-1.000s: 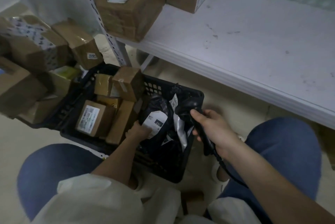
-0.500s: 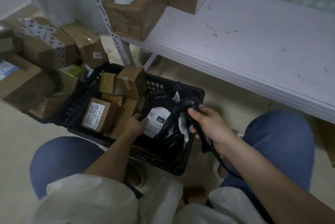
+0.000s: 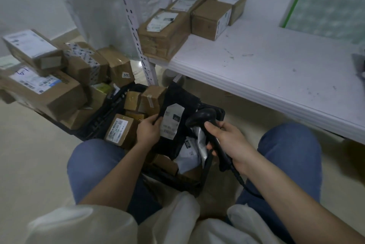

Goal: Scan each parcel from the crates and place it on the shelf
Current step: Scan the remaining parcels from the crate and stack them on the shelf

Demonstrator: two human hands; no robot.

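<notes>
Gripping a black parcel (image 3: pixel 173 123) in left hand (image 3: pixel 148 130), right hand (image 3: pixel 227 141) clutching scanner (image 3: pixel 201 118)

You have: cardboard boxes on the shelf (image 3: pixel 276 69) – 5 | black crate (image 3: pixel 219 113) – 1 | black bag parcel (image 3: pixel 177 105) lifted – 1 | scanner (image 3: pixel 199 118) – 1 | hands – 2 | boxes stacked on the floor at left – about 6, edges blurred

Head-worn camera looks steeply down, close over the crate (image 3: pixel 110 109).
</notes>
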